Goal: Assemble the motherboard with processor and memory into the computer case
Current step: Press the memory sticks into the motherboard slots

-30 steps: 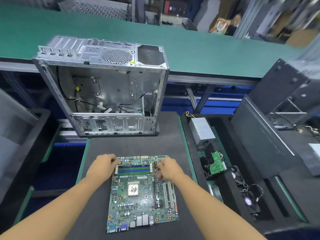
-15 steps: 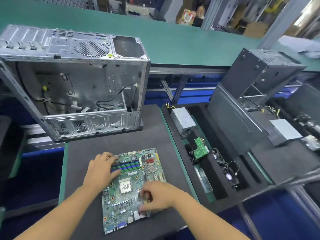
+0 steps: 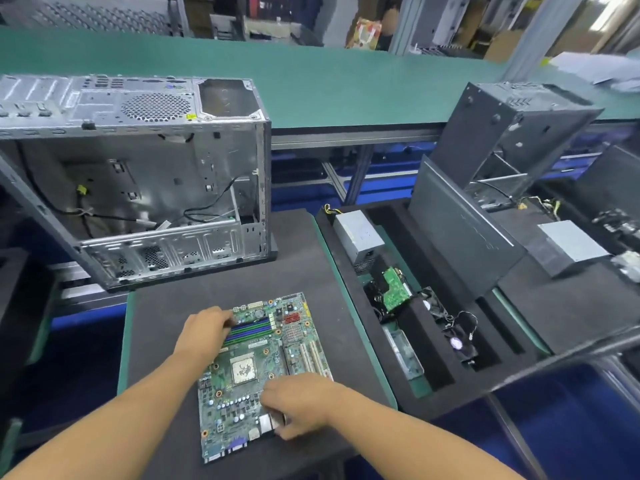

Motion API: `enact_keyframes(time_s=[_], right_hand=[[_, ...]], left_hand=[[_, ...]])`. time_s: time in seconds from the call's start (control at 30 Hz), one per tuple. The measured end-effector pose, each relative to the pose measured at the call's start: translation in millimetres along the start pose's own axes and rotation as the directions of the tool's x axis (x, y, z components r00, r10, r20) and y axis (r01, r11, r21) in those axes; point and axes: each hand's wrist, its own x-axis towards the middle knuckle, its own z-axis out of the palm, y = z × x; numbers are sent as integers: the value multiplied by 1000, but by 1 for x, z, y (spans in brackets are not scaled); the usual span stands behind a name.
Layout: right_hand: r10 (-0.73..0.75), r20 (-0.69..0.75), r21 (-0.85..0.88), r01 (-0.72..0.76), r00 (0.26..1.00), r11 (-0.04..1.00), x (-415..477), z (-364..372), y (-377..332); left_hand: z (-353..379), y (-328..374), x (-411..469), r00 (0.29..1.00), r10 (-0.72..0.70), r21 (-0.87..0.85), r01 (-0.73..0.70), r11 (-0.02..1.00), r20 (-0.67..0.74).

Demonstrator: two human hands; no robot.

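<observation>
A green motherboard [image 3: 256, 382] lies flat on the black foam mat [image 3: 214, 299], with a silver processor at its middle and blue and green memory slots at its far end. My left hand [image 3: 204, 332] grips the board's far left edge beside the memory slots. My right hand [image 3: 299, 403] holds the near right edge, fingers on the silver rear ports. The open silver computer case [image 3: 138, 188] stands behind the mat, its open side facing me, with loose black cables inside.
A black foam tray [image 3: 433, 386] to the right holds a grey power supply [image 3: 358, 233], a hard drive with a green board [image 3: 394, 292] and a small fan [image 3: 457, 341]. A dark case panel [image 3: 460, 230] leans beyond it. A green conveyor belt [image 3: 346, 84] runs behind.
My right hand moved from the board's far right edge to its near right edge at the ports. The board has turned slightly clockwise. The view has shifted right.
</observation>
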Motion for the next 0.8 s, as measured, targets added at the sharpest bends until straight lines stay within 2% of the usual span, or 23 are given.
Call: enact_keyframes(time_s=[0.33, 0.5, 0.67, 0.8], right_hand=[[-66, 87, -4, 67, 994, 998, 6, -4, 0], [-79, 113, -71, 87, 990, 994, 8, -6, -5], [-62, 109, -126, 76, 992, 989, -5, -19, -1], [7, 82, -170, 7, 997, 985, -32, -34, 16]], left_hand=[[-3, 6, -6, 1000, -5, 61, 7, 998, -31], [-1, 6, -7, 999, 7, 87, -3, 996, -40], [-16, 19, 5, 992, 107, 128, -97, 987, -73], [-34, 49, 22, 969, 222, 178, -200, 963, -108]])
